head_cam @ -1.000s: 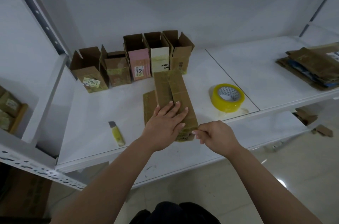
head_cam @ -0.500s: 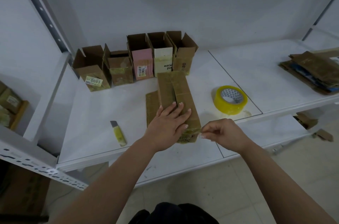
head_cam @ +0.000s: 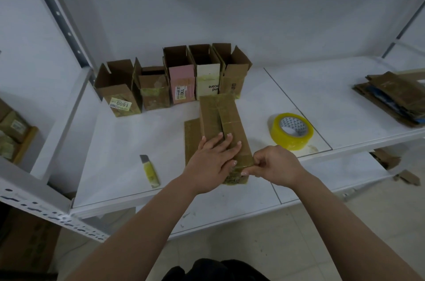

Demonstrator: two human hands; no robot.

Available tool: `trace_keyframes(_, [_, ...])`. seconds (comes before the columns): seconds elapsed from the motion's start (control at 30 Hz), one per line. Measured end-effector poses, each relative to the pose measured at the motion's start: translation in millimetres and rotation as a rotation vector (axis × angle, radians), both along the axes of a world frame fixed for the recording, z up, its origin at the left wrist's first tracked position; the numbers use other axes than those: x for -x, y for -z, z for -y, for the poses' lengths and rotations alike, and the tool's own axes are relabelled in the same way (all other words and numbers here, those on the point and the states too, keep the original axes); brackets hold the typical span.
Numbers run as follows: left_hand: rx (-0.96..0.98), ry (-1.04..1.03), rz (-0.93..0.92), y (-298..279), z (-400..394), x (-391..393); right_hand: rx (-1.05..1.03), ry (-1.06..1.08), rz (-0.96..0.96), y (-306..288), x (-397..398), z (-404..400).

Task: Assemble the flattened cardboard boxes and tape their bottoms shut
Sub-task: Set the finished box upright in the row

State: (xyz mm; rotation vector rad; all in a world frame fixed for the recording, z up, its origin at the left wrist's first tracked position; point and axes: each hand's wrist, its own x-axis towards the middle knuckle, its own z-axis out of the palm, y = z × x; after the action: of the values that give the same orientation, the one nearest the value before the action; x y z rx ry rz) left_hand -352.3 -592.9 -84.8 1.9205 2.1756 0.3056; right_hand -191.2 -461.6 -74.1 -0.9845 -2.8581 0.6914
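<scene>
Head view: a white shelf [head_cam: 142, 142] against a white wall carries five open boxes [head_cam: 181, 78], one box [head_cam: 220, 124] under the flat left hand [head_cam: 212, 164], its tape pinched by the right hand [head_cam: 273, 165], one tape roll [head_cam: 291, 131], one cutter [head_cam: 150, 170].

A storeroom or packing area: white slotted-steel shelving [head_cam: 57, 216] against a bare wall, a row of opened cardboard boxes [head_cam: 179, 78] at the far side, flattened cartons [head_cam: 391, 94] stacked right, a yellow tape roll [head_cam: 291, 131].
</scene>
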Motion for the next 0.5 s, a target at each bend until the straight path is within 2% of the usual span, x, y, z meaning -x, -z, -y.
trace_keyframes(0.1, [0.002,0.012,0.018,-1,0,1,0.215,0.044,-0.108,-8,-5,0])
trace_keyframes(0.2, [0.014,-0.011,0.05,-7,0,-1,0.216,0.167,-0.234,-8,-8,-7])
trace_keyframes(0.37, [-0.048,-0.293,0.047,-31,-21,-34,0.228,0.177,-0.223,9,-10,-15])
trace_keyframes(0.5, [0.159,-0.457,-0.029,-28,-41,-57,0.309,0.142,-0.175,20,-13,-14])
